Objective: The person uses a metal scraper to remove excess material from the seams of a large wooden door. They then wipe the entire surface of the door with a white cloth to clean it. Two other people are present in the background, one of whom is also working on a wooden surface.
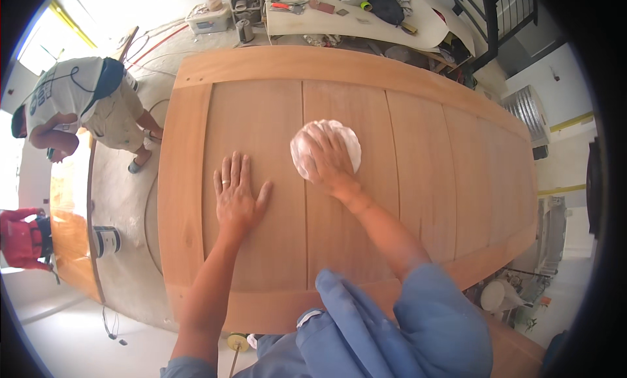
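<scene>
A large wooden panel (353,237) lies flat before me, its vertical boards set inside a raised frame (179,182). My left hand (238,196) rests flat on a board at the left, fingers stretched out, a ring on one of them. To its right, my right hand (332,157) bears down on a round white cloth pad (349,137), fingers spread over its top. The pad touches the wood across the groove between two boards. Its underside is hidden.
A bent-over person (98,103) works at the left beside a glossy wooden board (72,208). Another person in red (23,239) stands farther left. Buckets (106,241) stand on the floor. Behind the panel, a white table (313,28) carries tools and bags. Black railing rises at back right.
</scene>
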Demonstrator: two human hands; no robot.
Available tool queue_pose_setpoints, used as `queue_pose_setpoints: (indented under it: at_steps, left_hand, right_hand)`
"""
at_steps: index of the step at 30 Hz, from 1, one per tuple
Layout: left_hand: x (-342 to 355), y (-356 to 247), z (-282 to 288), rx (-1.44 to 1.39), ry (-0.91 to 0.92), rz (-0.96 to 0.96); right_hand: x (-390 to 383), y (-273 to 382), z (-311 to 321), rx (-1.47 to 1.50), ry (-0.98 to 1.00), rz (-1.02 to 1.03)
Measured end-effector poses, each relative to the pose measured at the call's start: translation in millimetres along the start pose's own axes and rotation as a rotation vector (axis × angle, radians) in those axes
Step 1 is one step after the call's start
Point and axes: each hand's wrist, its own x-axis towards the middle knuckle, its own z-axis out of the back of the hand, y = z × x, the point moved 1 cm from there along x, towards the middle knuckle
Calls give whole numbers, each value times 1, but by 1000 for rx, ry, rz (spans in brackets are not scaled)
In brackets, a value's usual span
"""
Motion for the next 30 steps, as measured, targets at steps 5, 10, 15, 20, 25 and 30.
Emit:
queue_pose_setpoints:
  at_steps: [5, 10, 15, 20, 25, 30]
  left_hand:
    - [5, -18, 3, -63, -18, -61]
    - [8, -12, 4, -40, -14, -38]
    - [8, -19, 3, -26, -18, -28]
    - [18, -30, -2, -45, -18, -73]
    - [12, -14, 0, -3, -21, -14]
    - [14, -26, 1, -39, -34, -44]
  right_hand:
    - [64, -74, -4, -57, -61, -137]
    - [3, -28, -9, -54, -17, -179]
    - [-51, -7, 36, -5, 73, -146]
    - [50, -132, 14, -143, -86, -274]
    - [-58, -35, 35, -101, 6, -245]
    - [-21, -100, 44, -131, -22, -321]
